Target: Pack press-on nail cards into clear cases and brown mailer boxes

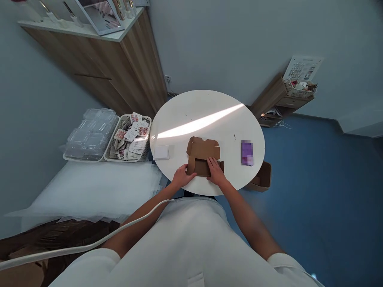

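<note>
A brown cardboard box (204, 149) lies on the round white table (209, 101), its lid folded back away from me and its shallow tray partly raised. My left hand (182, 177) holds the box's near left corner, with the thumb on the front edge. Over the right part of the tray rests my right hand (214, 170), fingers reaching inside and the thumb near the front edge; its fingers look spread slightly and grip nothing visible. A white stack (161, 152) lies at the table's left edge. To the right is a purple item (247, 153), blurred by pixelation.
Left of the table stand a basket of printed cards (131, 135) and a tray of clear plastic cases (91, 135). Translucent sheets (98, 187) lie before them. An open carton (263, 177) is on the floor at right. A white cable (119, 229) crosses my left arm.
</note>
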`<action>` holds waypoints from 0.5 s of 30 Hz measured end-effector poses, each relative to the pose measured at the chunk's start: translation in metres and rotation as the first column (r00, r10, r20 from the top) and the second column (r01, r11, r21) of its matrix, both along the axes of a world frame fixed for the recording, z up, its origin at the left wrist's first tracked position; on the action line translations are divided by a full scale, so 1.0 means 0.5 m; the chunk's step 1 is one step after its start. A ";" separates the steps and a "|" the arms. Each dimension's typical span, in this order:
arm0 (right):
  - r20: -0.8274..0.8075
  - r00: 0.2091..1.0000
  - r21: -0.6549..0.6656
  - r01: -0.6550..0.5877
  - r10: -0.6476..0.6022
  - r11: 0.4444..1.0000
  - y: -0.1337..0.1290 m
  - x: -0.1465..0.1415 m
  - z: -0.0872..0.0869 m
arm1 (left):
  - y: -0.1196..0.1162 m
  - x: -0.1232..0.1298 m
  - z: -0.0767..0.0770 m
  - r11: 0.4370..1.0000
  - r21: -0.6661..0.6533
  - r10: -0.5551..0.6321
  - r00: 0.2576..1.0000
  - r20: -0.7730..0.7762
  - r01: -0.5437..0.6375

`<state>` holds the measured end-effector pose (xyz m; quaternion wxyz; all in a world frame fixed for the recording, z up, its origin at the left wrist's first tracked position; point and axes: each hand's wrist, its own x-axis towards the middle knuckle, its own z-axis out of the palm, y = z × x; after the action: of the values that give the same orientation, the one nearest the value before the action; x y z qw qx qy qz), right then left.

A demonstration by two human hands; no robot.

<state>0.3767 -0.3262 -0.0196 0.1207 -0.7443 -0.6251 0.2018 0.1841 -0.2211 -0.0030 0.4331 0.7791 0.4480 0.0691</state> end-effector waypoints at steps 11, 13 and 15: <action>-0.051 0.991 -0.052 -0.130 0.127 0.990 -0.005 0.013 0.013 | 0.031 0.012 -0.004 0.999 -0.006 -0.045 0.953 -0.300 0.045; -0.065 0.989 -0.062 -0.133 0.129 0.989 -0.006 0.015 0.016 | 0.032 0.010 -0.006 0.998 -0.003 -0.054 0.949 -0.311 0.055; -0.077 0.989 -0.068 -0.131 0.126 0.989 -0.006 0.016 0.018 | 0.032 0.009 -0.009 0.997 -0.012 -0.075 0.941 -0.331 0.075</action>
<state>0.3848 -0.3292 -0.0105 0.1026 -0.6986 -0.6591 0.2588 0.1886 -0.2052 -0.0076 0.3536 0.7963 0.4843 -0.0792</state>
